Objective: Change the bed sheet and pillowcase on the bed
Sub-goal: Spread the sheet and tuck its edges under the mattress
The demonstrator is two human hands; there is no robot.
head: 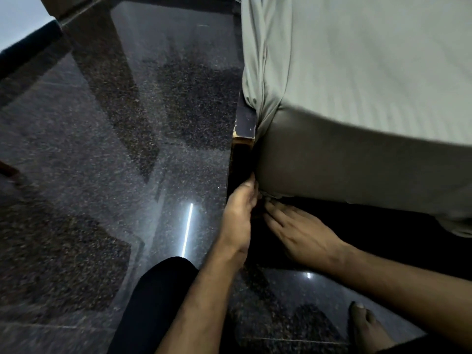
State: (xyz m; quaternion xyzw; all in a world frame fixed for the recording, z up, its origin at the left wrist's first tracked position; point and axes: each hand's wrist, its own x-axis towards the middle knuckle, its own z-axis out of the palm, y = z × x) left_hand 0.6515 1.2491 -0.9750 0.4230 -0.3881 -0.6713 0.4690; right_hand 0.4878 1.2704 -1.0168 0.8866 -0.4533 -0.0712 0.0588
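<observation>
A pale grey-green striped bed sheet [362, 80] covers the mattress and is drawn tight round its near left corner. The sheet's gathered hem [273, 194] shows at the bottom of that corner. My left hand [238, 213] pinches the sheet edge at the corner, thumb up against the fabric beside the dark wooden bed frame [244, 139]. My right hand [298, 231] lies just below the hem with fingers stretched toward it, fingertips at the sheet's edge under the mattress. No pillow is in view.
Polished dark speckled stone floor [122, 149] spreads to the left and reflects a light strip. My black-clad knee [158, 290] is at bottom centre and my bare foot [367, 325] at bottom right. A dark skirting and pale wall [18, 24] run along the top left.
</observation>
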